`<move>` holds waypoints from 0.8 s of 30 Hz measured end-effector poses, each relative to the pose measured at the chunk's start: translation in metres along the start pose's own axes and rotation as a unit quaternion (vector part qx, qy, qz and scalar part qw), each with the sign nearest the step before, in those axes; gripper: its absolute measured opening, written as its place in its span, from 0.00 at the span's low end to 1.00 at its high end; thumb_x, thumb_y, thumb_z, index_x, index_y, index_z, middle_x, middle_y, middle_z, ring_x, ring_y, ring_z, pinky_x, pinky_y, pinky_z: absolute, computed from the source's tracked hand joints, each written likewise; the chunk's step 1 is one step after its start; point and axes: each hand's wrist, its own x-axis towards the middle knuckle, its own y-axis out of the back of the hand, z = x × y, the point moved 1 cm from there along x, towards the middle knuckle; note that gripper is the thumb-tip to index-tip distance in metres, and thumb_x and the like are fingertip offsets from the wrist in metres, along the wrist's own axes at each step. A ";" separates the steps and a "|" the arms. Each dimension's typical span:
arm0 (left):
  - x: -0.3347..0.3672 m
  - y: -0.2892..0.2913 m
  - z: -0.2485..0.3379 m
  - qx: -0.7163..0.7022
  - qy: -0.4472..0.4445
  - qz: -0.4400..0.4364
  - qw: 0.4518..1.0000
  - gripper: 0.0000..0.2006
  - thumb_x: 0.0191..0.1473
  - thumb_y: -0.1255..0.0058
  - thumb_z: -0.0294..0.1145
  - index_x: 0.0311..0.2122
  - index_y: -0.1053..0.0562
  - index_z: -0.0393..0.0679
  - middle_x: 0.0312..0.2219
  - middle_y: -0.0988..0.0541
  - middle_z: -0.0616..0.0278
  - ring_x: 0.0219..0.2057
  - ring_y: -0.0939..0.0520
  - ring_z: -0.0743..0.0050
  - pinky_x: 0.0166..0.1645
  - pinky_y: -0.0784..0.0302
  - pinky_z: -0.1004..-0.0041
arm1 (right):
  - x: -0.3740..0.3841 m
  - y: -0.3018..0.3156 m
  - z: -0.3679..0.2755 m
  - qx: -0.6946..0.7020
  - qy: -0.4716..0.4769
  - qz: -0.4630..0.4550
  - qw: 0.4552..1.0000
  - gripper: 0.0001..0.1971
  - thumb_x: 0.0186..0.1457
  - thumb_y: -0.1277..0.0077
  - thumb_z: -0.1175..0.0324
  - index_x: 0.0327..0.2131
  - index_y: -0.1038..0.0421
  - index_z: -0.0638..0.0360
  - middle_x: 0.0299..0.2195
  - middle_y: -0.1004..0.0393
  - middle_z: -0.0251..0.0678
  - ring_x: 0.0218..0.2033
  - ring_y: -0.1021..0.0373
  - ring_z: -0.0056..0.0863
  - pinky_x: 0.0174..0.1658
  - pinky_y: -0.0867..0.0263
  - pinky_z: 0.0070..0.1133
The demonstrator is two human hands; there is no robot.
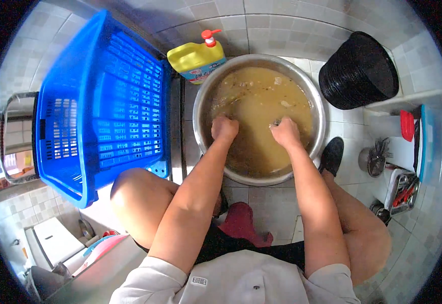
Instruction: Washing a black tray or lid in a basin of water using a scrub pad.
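the single head camera looked steeply down, close over a metal basin (pixel 259 119) on the tiled floor (pixel 271 202).

Blue slatted basket (pixel 104 106), tilted, left; yellow pump bottle (pixel 196 58) beside it; black ribbed bin (pixel 358 71), upper right; tiled floor (pixel 266 20).

A wide, round metal basin (pixel 259 117) stands upright on the tiled floor, filled nearly to its rim with cloudy yellowish-brown water (pixel 259 109). Pale scraps float near the far edge. What lies under the murky surface cannot be made out.
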 end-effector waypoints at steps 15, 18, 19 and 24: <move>-0.041 0.019 0.001 -0.236 -0.049 -0.082 0.967 0.15 0.37 0.44 0.29 0.34 0.24 0.36 0.32 0.21 0.43 0.33 0.20 0.48 0.42 0.25 0.62 | -0.046 -0.022 -0.010 0.070 0.215 -0.181 0.957 0.26 0.47 0.45 0.61 0.50 0.34 0.62 0.44 0.29 0.55 0.47 0.32 0.43 0.51 0.37 0.31; -0.016 0.021 -0.031 -0.209 -0.209 -0.144 0.945 0.14 0.37 0.46 0.27 0.34 0.25 0.37 0.29 0.21 0.48 0.31 0.20 0.55 0.37 0.26 0.66 | -0.042 -0.030 -0.028 0.134 0.290 -0.143 0.937 0.21 0.48 0.47 0.67 0.45 0.32 0.66 0.43 0.29 0.54 0.45 0.32 0.46 0.50 0.37 0.31; -0.019 0.020 -0.027 -0.231 -0.183 -0.193 0.936 0.16 0.37 0.47 0.25 0.37 0.27 0.35 0.30 0.22 0.52 0.30 0.21 0.60 0.32 0.26 0.68 | -0.037 -0.034 -0.027 0.161 0.319 -0.119 0.926 0.18 0.49 0.49 0.69 0.43 0.31 0.68 0.42 0.29 0.53 0.44 0.31 0.48 0.49 0.36 0.32; -0.044 0.014 -0.005 -0.321 -0.057 -0.254 0.910 0.18 0.38 0.50 0.21 0.40 0.30 0.33 0.31 0.24 0.57 0.29 0.23 0.64 0.28 0.24 0.70 | -0.013 -0.065 -0.033 0.180 0.368 0.025 0.912 0.19 0.44 0.54 0.78 0.43 0.29 0.65 0.44 0.28 0.48 0.46 0.32 0.45 0.51 0.37 0.33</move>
